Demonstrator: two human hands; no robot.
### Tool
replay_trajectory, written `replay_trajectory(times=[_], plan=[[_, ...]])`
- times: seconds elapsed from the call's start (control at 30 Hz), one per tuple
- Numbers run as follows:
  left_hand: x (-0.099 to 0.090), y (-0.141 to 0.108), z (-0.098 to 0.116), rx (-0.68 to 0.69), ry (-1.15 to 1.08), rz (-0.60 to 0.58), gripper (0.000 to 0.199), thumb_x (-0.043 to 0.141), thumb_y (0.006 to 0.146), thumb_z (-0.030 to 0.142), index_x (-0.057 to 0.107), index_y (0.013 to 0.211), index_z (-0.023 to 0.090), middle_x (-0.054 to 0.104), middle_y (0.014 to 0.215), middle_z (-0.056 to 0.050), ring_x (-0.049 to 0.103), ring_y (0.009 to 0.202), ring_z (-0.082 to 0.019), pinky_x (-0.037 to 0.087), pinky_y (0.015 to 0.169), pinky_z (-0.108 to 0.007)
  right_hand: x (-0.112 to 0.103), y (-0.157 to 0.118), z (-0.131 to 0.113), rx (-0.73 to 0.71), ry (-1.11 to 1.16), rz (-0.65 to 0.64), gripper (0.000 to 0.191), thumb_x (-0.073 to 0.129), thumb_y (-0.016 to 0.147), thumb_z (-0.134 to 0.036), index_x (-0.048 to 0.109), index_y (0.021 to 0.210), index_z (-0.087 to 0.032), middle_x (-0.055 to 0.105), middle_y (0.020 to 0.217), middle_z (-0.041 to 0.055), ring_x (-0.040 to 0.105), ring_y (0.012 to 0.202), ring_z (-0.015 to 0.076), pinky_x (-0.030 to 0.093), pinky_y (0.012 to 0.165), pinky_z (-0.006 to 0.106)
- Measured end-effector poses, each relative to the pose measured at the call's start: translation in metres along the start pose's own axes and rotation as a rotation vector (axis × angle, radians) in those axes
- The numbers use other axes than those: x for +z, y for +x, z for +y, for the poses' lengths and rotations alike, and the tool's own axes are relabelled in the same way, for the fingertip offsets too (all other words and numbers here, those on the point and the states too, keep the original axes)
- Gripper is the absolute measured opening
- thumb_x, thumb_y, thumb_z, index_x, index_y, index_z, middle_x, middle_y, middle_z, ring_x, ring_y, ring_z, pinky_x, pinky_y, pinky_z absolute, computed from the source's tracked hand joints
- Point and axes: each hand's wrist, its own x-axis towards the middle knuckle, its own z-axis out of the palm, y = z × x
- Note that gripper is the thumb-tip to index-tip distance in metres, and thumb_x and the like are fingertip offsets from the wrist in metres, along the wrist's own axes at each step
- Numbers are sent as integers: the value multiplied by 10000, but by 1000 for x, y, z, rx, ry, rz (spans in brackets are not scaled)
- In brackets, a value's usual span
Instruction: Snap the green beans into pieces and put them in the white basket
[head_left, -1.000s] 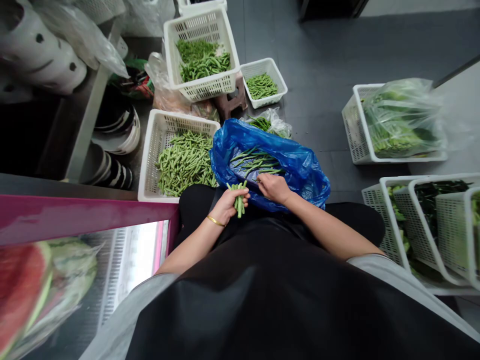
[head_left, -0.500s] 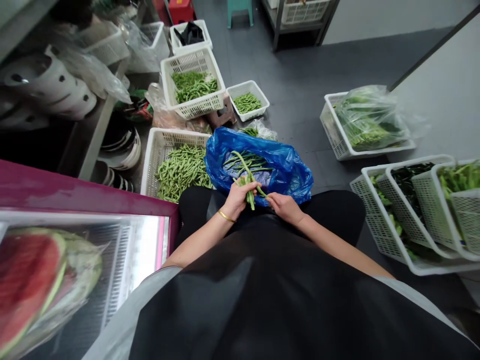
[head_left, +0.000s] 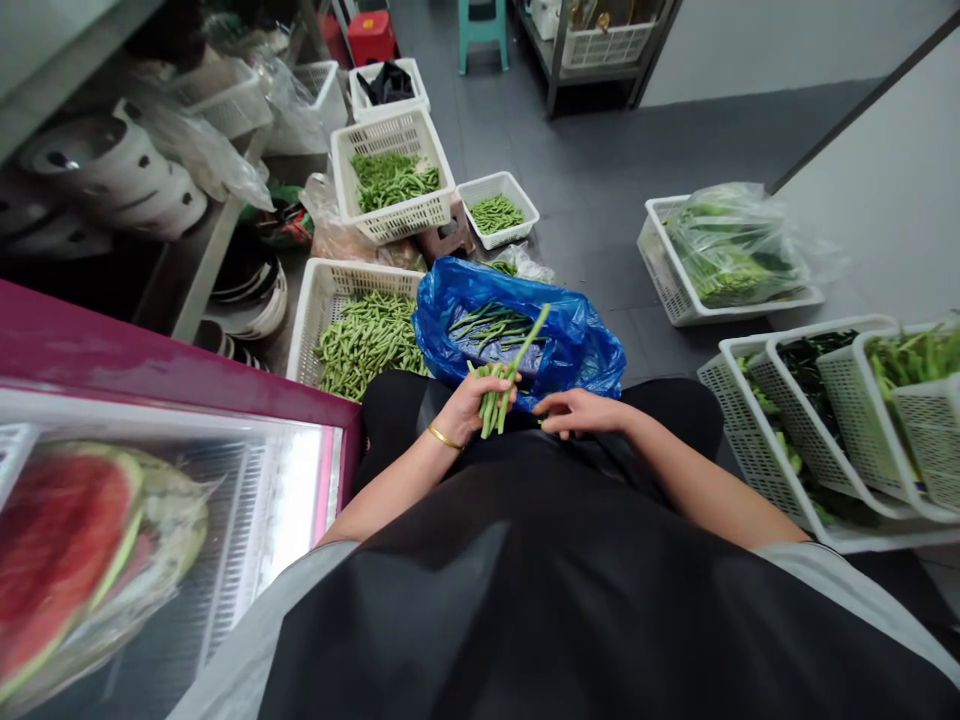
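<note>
My left hand (head_left: pixel 474 402) is wrapped round a small bunch of green beans (head_left: pixel 495 404); one long bean sticks up out of it toward the upper right. A gold bangle circles that wrist. To its right, my right hand (head_left: pixel 576 412) has its fingers curled together, with a small green bit showing at the fingertips, apart from the bunch. Just beyond both hands a blue plastic bag (head_left: pixel 583 335) lies open on my lap, with long green beans (head_left: pixel 491 325) inside. Left of the bag, a white basket (head_left: pixel 301 330) holds many short bean pieces (head_left: pixel 371 340).
Farther off stand a white basket (head_left: pixel 394 228) of green vegetables and a small white basket (head_left: pixel 513 236) of beans. At the right are a basket (head_left: pixel 664 262) with bagged greens and several tilted baskets (head_left: pixel 757 440). A glass-topped case with watermelon (head_left: pixel 64 540) is at the lower left.
My right hand has moved right, away from the bunch, letting go of the long bean. That bean now points up to the right from my left hand, and the bunch is slightly lower.
</note>
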Motion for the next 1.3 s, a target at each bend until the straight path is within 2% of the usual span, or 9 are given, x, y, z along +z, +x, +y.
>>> replay_trajectory(times=[0.2,0.33,0.43,0.6,0.77,0.87,1.0,1.13,1.3], plan=[[0,6,-6,-59,110,-6,141,632,534,158,562,644,107,544,490,3,466,389,-81,344,396,-212,-14,5,-27,-490,101,634,380,557,787,-515,627,876,-152,520,522,-34,425,393,64,360,391,199],[-9,23,-12,-29,45,375,65,597,600,147,539,604,117,521,444,16,444,359,-64,371,399,-197,30,-2,-37,-753,-308,495,299,609,764,-465,636,771,-167,633,660,46,585,597,135,481,581,262],[-17,27,-9,-97,-21,422,58,588,615,120,531,607,118,554,456,0,490,385,-79,426,435,-202,42,9,-26,-612,-195,349,332,546,802,-489,606,786,-163,626,629,37,590,547,132,495,544,268],[-13,15,0,-260,55,7,148,632,608,122,600,746,77,664,625,-94,608,499,-165,486,491,-268,16,39,2,-275,134,361,391,540,765,-553,528,802,-164,579,571,-3,547,451,122,464,440,253],[0,21,-13,-157,-4,188,114,602,602,75,567,708,95,616,535,-46,564,438,-123,441,462,-226,13,51,7,-460,-595,706,276,451,859,-399,551,768,-159,609,704,79,588,642,170,462,593,275],[-2,30,-20,-80,-89,379,78,571,598,71,538,659,108,582,499,-18,545,430,-107,439,473,-222,19,57,5,-486,-915,705,242,430,872,-306,557,731,-156,620,737,107,592,694,179,436,611,262],[-14,34,-11,90,-70,540,147,618,583,120,497,666,132,593,552,-2,566,477,-113,461,517,-242,24,57,4,-345,-608,553,239,493,849,-363,542,720,-167,610,631,40,589,590,146,424,554,235],[-17,27,-9,215,64,365,312,731,528,174,484,716,148,577,626,35,575,569,-99,458,583,-231,34,54,5,-116,-234,316,266,518,812,-398,499,658,-181,490,429,-55,493,382,107,371,445,217],[-10,20,-19,216,207,218,411,784,468,171,496,761,150,538,617,65,499,542,-57,401,553,-195,36,48,-3,-115,-337,285,279,564,765,-419,523,630,-179,478,443,-59,472,400,94,355,483,217]])
